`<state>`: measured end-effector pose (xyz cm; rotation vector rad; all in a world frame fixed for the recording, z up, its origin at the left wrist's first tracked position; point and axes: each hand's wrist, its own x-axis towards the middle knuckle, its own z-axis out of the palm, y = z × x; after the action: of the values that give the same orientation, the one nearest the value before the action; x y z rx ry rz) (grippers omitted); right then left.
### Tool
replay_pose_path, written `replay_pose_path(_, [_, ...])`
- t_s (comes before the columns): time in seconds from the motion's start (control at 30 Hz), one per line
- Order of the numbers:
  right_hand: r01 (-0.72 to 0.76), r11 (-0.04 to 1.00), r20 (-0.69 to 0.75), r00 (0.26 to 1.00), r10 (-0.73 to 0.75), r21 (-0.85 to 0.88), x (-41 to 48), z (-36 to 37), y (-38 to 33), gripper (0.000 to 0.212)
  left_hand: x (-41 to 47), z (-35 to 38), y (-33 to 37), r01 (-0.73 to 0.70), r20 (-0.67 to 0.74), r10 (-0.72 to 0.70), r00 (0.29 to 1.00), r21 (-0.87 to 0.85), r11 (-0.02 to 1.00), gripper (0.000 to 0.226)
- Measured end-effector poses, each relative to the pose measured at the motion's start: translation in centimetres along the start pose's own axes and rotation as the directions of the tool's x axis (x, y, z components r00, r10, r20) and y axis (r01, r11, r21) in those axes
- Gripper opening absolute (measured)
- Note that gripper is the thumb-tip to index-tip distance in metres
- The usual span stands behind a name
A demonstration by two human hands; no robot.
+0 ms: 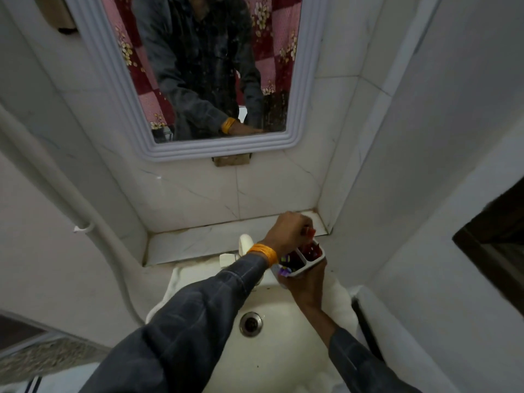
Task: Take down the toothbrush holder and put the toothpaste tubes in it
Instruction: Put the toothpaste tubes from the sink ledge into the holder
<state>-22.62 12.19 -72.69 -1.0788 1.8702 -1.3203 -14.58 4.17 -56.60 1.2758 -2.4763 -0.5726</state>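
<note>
A white toothbrush holder point(307, 265) with two compartments hangs over the right back of the sink, gripped from below by my right hand point(304, 285). Red things fill its right compartment and purple ones show in the left. My left hand point(289, 231), with an orange band on its wrist, is closed on a red toothpaste tube point(311, 232) just above the holder's right compartment. Most of the tube is hidden by my fingers.
A white sink point(269, 344) with a metal drain point(251, 323) lies below. A white tap point(243, 245) stands behind my left forearm. A marble ledge point(198, 242) runs along the tiled wall under a framed mirror point(204, 69). A white pipe point(71, 205) slants down at the left.
</note>
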Motion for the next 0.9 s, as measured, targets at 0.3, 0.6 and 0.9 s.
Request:
replay_pose_path(0.3, [-0.045, 0.999, 0.020, 0.999, 0.045, -0.015, 0.6, 0.4, 1.3, 0.135, 0.4, 1.1, -0.7, -0.028, 0.082, 0.013, 0.997, 0.175, 0.984, 0.023])
replay_pose_path(0.6, [0.019, 0.999, -0.119, 0.993, -0.014, 0.045, 3.3, -1.5, -6.3, 0.123, 4.2, -4.5, -5.5, 0.132, -0.158, -0.107, 0.982, 0.152, 0.980, 0.030])
replay_pose_path(0.9, [-0.108, 0.994, -0.272, 0.956, 0.112, 0.030, 9.8, -0.2, -8.8, 0.129, 3.5, -1.3, -8.6, 0.225, -0.160, -0.183, 0.970, 0.304, 0.926, 0.066])
